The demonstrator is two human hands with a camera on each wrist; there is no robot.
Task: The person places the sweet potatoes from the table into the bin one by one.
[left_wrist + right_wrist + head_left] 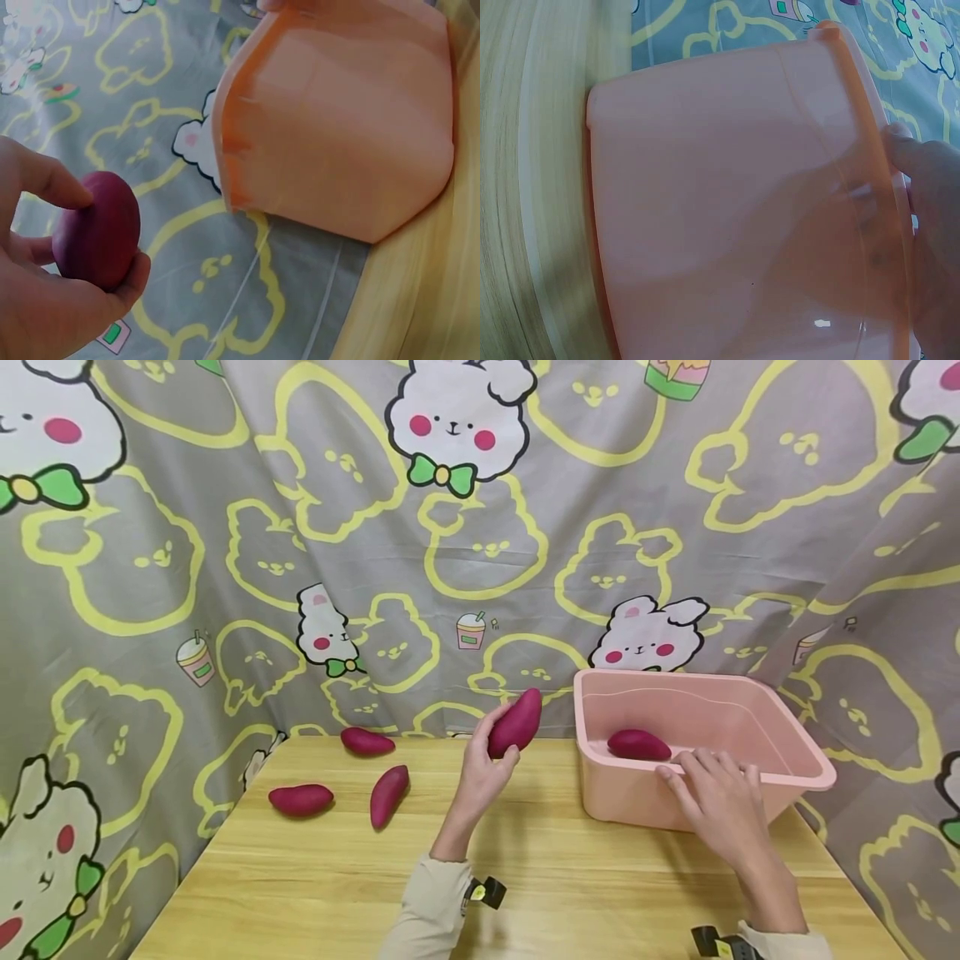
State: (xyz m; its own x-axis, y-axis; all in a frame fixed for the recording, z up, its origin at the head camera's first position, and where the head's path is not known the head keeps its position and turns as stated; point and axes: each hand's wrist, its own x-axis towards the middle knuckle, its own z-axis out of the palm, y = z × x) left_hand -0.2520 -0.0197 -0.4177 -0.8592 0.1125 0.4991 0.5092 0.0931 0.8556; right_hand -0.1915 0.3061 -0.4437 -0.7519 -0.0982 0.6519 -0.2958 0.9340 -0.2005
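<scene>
My left hand (483, 768) holds a purple-red sweet potato (517, 723) above the table, left of a pink plastic bin (630, 793). In the left wrist view, the thumb and fingers pinch this sweet potato (101, 231) from both sides. At the bin's near rim, my right hand (723, 806) grips the edge, its fingers over the rim and the thumb (900, 142) at the outer side. Inside the bin lies another sweet potato (639, 745). On the table's left are a sweet potato at the back (367, 742), one at far left (302, 800) and one tilted (389, 797).
The wooden table (322, 877) has a light grain. A grey curtain (517, 602) with cartoon rabbits hangs along its back and sides. The bin stands at the right, close to the curtain.
</scene>
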